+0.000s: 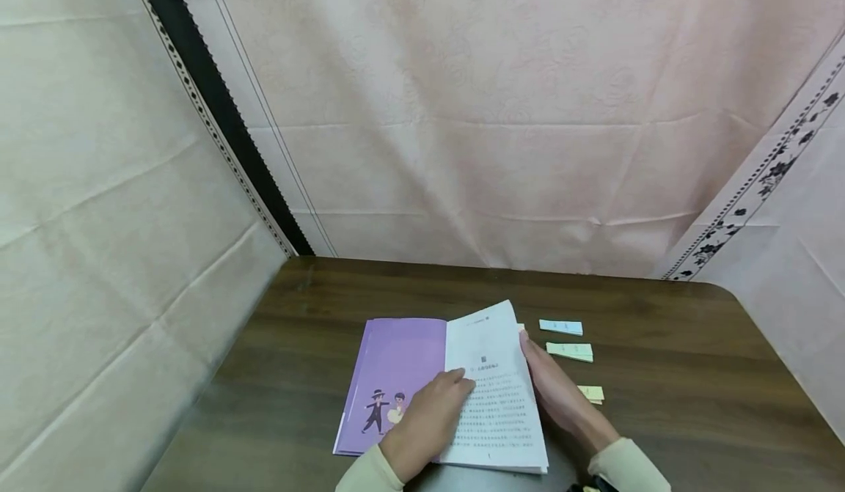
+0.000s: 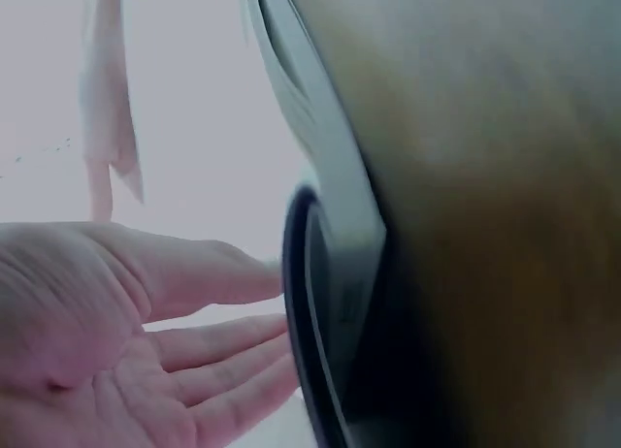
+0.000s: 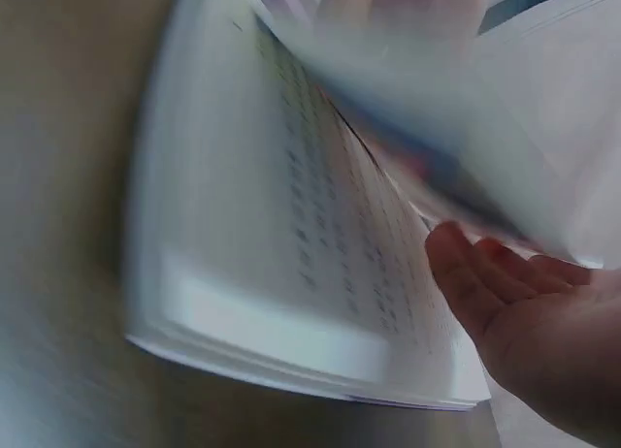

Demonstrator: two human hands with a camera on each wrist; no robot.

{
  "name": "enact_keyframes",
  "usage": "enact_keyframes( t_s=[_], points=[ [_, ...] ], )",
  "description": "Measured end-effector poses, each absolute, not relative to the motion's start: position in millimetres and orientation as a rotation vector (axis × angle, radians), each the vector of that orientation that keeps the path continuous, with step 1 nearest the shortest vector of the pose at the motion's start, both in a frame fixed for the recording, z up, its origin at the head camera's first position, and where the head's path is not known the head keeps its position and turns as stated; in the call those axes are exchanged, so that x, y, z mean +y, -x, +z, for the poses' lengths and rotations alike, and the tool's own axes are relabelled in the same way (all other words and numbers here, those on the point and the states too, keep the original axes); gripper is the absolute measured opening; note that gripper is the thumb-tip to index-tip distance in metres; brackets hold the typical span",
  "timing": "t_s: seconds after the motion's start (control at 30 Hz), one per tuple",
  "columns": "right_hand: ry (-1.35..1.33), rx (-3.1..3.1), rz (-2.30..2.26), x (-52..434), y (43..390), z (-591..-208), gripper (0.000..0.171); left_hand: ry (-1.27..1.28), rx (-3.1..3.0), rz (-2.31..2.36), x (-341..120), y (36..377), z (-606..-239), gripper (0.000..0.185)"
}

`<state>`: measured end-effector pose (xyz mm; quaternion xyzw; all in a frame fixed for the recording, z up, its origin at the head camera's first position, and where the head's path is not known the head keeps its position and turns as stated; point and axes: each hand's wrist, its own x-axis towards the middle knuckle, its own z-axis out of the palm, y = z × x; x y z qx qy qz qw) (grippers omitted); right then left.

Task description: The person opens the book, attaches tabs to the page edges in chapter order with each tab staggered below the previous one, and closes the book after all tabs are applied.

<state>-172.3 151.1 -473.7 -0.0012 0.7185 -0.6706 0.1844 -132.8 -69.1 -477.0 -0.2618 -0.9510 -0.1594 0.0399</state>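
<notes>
An open book (image 1: 491,404) lies on the table, its purple inside cover (image 1: 405,353) with two small cartoon figures on the left and a printed page on the right. Across the gutter rests my left hand (image 1: 432,415), palm down, fingertips on the printed page. The left wrist view shows this hand's thumb and fingers (image 2: 233,375) extended beside the book's curved edge. At the page's right edge is my right hand (image 1: 561,386), its fingertips partly hidden behind the paper. In the right wrist view, its fingers (image 3: 475,283) extend under a blurred, raised page (image 3: 427,109).
To the right of the book lie a blue paper strip (image 1: 561,327), a green one (image 1: 571,351) and a yellow one (image 1: 592,393). The brown wooden table (image 1: 290,375) meets a pale cloth curtain (image 1: 462,147) at the back, with more cloth along both sides.
</notes>
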Motion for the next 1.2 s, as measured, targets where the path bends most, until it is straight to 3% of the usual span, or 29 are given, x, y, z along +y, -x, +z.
enact_keyframes(
  t_s=[0.23, 0.47, 0.67, 0.9, 1.2],
  points=[
    [-0.093, 1.945, -1.99, 142, 139, -482, 0.095, 0.655, -3.061, -1.127, -66, 119, -476, 0.059],
    [-0.003, 1.917, -2.036, 125, 122, -490, 0.083, 0.412, -2.933, -1.609, -55, 112, -476, 0.077],
    [0.206, 1.81, -2.103, 111, 118, -499, 0.061, 0.296, -2.825, -1.883, -52, 114, -479, 0.073],
    [0.316, 1.903, -2.081, 98, 116, -509, 0.056, 0.38, -2.68, -1.997, -57, 116, -483, 0.066],
    [0.35, 1.974, -1.96, 87, 113, -504, 0.063, 0.282, -2.524, -2.039, -105, 129, -487, 0.026]
  ],
)
